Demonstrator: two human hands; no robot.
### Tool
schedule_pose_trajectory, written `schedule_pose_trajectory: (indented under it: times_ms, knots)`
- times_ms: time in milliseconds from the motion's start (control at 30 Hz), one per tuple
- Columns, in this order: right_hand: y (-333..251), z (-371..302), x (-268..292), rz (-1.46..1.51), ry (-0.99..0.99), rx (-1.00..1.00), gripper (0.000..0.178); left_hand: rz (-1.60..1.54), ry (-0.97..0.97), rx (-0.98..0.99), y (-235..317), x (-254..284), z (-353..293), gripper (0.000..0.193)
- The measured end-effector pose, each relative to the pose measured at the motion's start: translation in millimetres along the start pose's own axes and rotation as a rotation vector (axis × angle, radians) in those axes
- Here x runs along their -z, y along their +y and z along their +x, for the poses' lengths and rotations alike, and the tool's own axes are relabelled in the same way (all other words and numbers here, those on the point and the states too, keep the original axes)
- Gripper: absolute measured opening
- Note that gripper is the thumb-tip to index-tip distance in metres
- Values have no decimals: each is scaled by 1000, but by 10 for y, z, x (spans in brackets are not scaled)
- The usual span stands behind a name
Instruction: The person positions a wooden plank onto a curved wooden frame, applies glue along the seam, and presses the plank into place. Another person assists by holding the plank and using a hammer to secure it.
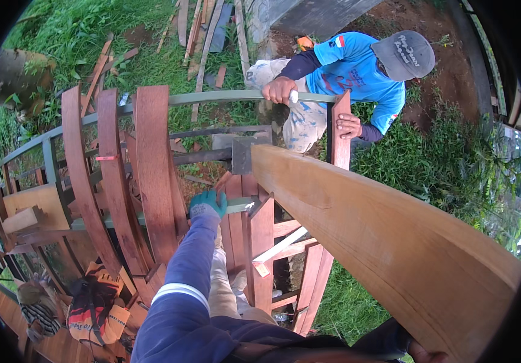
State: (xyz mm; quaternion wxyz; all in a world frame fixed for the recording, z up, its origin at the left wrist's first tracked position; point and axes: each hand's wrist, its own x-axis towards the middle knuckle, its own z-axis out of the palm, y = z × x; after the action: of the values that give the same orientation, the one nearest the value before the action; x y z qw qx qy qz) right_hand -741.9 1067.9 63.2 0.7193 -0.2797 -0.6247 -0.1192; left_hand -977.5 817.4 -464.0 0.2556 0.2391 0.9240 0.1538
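Teal-gloved left hand (208, 203) clamped on green rail (240, 206); right hand (427, 353) beside beam (381, 221), grip unclear.

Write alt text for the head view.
Outdoors, a person's gloved left hand is at a green rail; the right hand, mostly out of frame, is beside a big wooden beam. Opposite, a co-worker holds a reddish board.

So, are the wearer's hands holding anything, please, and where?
Left hand: over green rail near its end; right hand: at the edge of the wooden beam. Grips unclear.
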Motion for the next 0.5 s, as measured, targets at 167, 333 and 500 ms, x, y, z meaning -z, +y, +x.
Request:
schedule_pose_trajectory:
  times_ms: [167, 333, 500]
  knots:
    - [-78, 10, 68, 8, -52, -138, 42, 21, -44, 17, 35, 41, 26, 45]
    - [-158, -3, 7, 15, -88, -194, 43, 63, -100, 63, 4, -46, 57, 49]
    - [-198, -55, -34, 20, -117, -229, 45, 43, -122, 60, -13, -72, 66, 48]
